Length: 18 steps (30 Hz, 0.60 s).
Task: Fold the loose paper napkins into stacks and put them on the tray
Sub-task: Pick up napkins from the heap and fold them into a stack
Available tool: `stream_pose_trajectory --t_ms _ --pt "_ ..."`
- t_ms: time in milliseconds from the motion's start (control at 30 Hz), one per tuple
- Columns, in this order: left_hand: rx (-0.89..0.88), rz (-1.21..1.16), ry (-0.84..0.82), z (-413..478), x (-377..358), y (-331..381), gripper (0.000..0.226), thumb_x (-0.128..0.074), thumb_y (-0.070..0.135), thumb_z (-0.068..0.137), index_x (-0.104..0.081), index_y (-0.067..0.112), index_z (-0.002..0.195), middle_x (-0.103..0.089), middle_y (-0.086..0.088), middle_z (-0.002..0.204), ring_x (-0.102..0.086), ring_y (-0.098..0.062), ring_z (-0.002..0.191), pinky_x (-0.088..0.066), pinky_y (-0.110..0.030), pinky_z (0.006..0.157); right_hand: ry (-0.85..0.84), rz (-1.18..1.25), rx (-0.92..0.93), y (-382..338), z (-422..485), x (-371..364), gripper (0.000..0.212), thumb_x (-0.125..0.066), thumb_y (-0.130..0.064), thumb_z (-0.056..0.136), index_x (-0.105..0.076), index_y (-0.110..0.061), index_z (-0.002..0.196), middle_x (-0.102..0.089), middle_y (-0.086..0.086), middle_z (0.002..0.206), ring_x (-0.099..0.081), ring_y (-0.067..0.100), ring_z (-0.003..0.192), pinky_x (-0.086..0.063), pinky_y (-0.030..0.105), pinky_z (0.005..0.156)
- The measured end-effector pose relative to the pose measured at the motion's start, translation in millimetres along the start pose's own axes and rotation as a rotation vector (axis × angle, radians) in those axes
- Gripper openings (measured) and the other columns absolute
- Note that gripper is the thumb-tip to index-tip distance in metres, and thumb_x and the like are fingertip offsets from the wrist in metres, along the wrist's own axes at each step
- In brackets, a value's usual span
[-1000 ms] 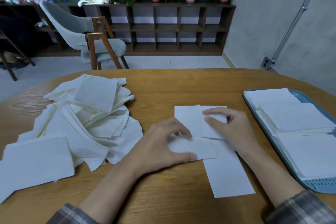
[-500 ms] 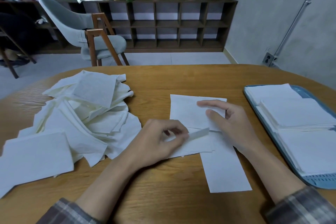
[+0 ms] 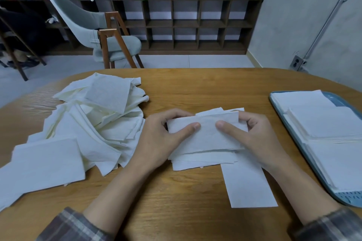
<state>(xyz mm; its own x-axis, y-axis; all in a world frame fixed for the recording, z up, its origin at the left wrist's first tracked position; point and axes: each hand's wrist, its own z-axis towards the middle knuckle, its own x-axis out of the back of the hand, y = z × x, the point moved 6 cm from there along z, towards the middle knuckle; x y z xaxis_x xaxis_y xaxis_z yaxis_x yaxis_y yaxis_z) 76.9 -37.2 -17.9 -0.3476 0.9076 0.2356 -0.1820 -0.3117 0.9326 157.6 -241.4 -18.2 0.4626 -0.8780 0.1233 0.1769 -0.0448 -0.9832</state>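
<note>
A white paper napkin (image 3: 207, 135) is lifted at the table's middle, folded over toward the far side. My left hand (image 3: 158, 143) pinches its left end, thumb on top. My right hand (image 3: 254, 139) pinches its right end the same way. Under it lie more flat napkins, and one long napkin strip (image 3: 246, 186) reaches toward me. A heap of loose napkins (image 3: 88, 123) covers the table's left side. The blue tray (image 3: 346, 197) on the right holds stacks of folded napkins (image 3: 323, 123).
The wooden table (image 3: 186, 211) has a rounded far edge. Behind it stand a grey chair (image 3: 94, 31) with wooden legs and a dark shelf unit (image 3: 195, 23) with potted plants on top. A grey wall (image 3: 313, 15) rises at the right.
Both hands have taken hold of the napkin's ends and lifted its near part up and over toward the far side. Before, my right hand pressed the sheet flat while my left pinched an edge.
</note>
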Motion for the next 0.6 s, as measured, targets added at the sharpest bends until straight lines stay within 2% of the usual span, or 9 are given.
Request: stream_pose_trajectory --t_ms 133,267,333,367,400,433,467,533,600 --pt "0.050 -0.050 -0.005 0.9 -2.8 -6.2 0.006 -0.088 0.025 0.085 -0.082 0.022 0.084 -0.078 0.008 0.094 -0.073 -0.012 0.092 -0.051 -0.031 0.078 0.003 0.057 -0.029 -0.5 -1.6 -0.7 0.019 -0.075 -0.026 0.088 -0.081 -0.015 0.101 -0.082 0.004 0.095 -0.078 0.018 0.083 -0.056 0.022 0.064" --pt "0.015 0.022 0.028 2.0 -1.3 -5.4 0.008 -0.091 0.026 0.080 -0.083 0.025 0.082 -0.065 0.012 0.125 -0.063 -0.002 0.118 -0.051 -0.018 0.087 0.029 0.115 -0.042 1.0 -1.1 0.4 0.015 -0.075 -0.025 0.085 -0.081 -0.016 0.094 -0.081 0.006 0.094 -0.076 0.016 0.081 -0.056 0.022 0.064" --pt "0.036 -0.045 -0.004 3.2 -1.5 -6.2 0.006 -0.089 0.024 0.083 -0.084 0.021 0.084 -0.068 0.011 0.128 -0.063 -0.001 0.123 -0.052 -0.021 0.093 0.033 0.126 -0.050 2.8 -0.5 1.3 0.016 -0.075 -0.027 0.084 -0.082 -0.016 0.094 -0.080 0.010 0.099 -0.077 0.019 0.085 -0.058 0.025 0.067" --pt "0.061 -0.083 -0.022 3.2 -1.7 -6.6 0.005 -0.087 0.022 0.085 -0.083 0.018 0.086 -0.073 0.010 0.122 -0.067 -0.001 0.115 -0.054 -0.024 0.089 0.029 0.125 -0.053 2.8 -0.5 1.1 0.018 -0.075 -0.027 0.084 -0.081 -0.015 0.096 -0.080 0.010 0.100 -0.077 0.020 0.086 -0.059 0.026 0.068" --pt "0.083 -0.115 -0.036 2.4 -2.2 -5.3 0.006 -0.085 0.021 0.086 -0.083 0.016 0.086 -0.077 0.010 0.112 -0.071 -0.001 0.097 -0.055 -0.024 0.079 0.022 0.121 -0.056 2.7 -0.8 0.9 0.019 -0.074 -0.027 0.085 -0.081 -0.015 0.099 -0.080 0.009 0.100 -0.077 0.021 0.087 -0.059 0.026 0.068" --pt "0.093 -0.128 -0.037 1.9 -2.6 -3.9 0.006 -0.084 0.021 0.088 -0.082 0.015 0.086 -0.079 0.010 0.099 -0.068 -0.003 0.074 -0.050 -0.020 0.065 0.018 0.116 -0.058 2.8 -0.9 0.9 0.021 -0.074 -0.026 0.085 -0.079 -0.014 0.101 -0.081 0.008 0.100 -0.077 0.020 0.087 -0.058 0.025 0.068" --pt "0.092 -0.123 -0.028 1.3 -2.5 -2.7 0.006 -0.084 0.022 0.088 -0.083 0.016 0.086 -0.079 0.011 0.088 -0.054 -0.009 0.056 -0.040 -0.018 0.054 0.016 0.111 -0.060 2.3 -1.0 0.7 0.022 -0.073 -0.026 0.085 -0.079 -0.013 0.103 -0.081 0.007 0.100 -0.077 0.020 0.087 -0.058 0.025 0.068" --pt "0.089 -0.105 0.009 1.8 -0.8 -3.7 0.007 -0.086 0.027 0.086 -0.083 0.021 0.083 -0.077 0.010 0.079 -0.036 -0.020 0.052 -0.029 -0.020 0.049 0.014 0.099 -0.061 1.5 -1.0 0.2 0.022 -0.073 -0.027 0.086 -0.079 -0.015 0.103 -0.081 0.006 0.100 -0.077 0.020 0.088 -0.058 0.025 0.068" --pt "0.084 -0.107 0.061 2.9 1.2 -6.8 0.010 -0.090 0.030 0.082 -0.083 0.024 0.079 -0.077 0.007 0.077 -0.033 -0.022 0.055 -0.029 -0.025 0.051 0.013 0.095 -0.056 1.7 -0.8 -0.5 0.019 -0.073 -0.026 0.086 -0.079 -0.016 0.101 -0.081 0.006 0.101 -0.077 0.019 0.089 -0.058 0.025 0.070"
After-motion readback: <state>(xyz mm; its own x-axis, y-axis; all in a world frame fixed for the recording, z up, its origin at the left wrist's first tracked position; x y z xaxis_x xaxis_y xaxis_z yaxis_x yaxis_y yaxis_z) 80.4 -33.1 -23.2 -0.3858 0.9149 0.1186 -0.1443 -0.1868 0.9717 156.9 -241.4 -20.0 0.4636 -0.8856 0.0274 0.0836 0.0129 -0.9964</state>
